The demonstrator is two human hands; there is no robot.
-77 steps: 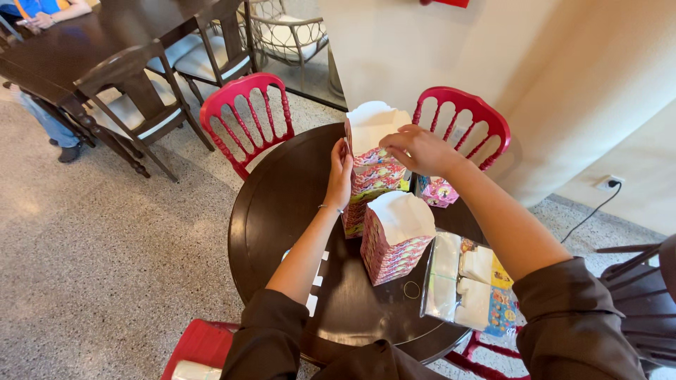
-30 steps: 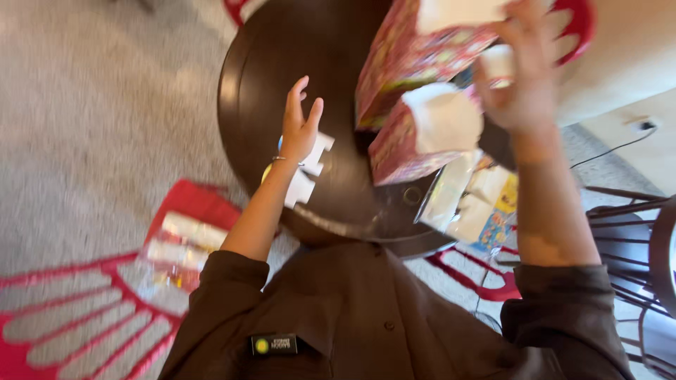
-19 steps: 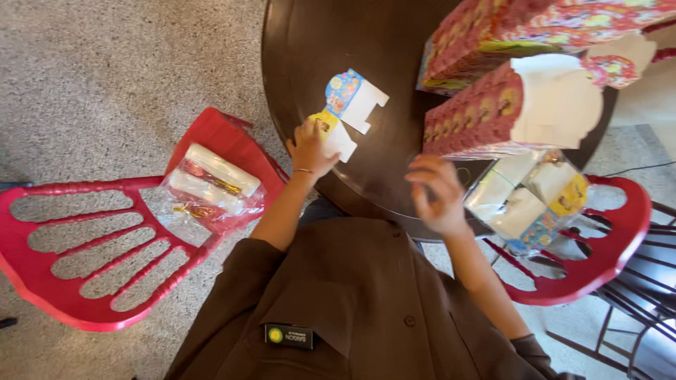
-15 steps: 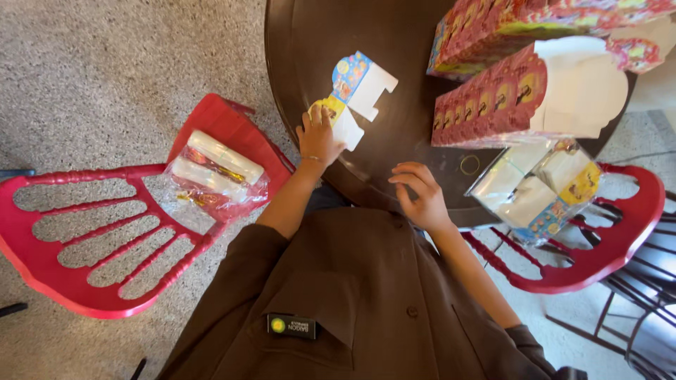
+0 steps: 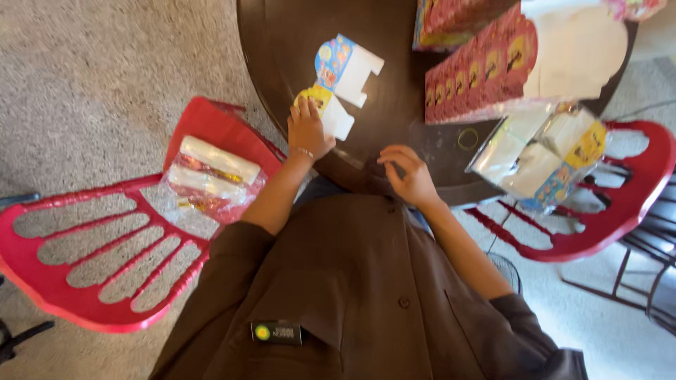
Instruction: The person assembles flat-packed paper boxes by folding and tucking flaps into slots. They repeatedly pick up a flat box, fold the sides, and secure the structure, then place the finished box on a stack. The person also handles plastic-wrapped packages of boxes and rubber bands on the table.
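The right hand (image 5: 408,176) has slid to the round dark table's (image 5: 282,56) near rim, fingers curled, empty. The left hand (image 5: 308,130) presses flat on the glossy flat cardboard cutout (image 5: 341,84), near that rim.

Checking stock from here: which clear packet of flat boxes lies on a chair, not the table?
The clear packet on the red chair by the left hand.

Your left hand (image 5: 308,130) covers the near end of the flat printed card (image 5: 341,81). The tall patterned boxes (image 5: 486,60) run off the top edge. The prints on the wrapped bundle (image 5: 539,155) are too blurred to read.
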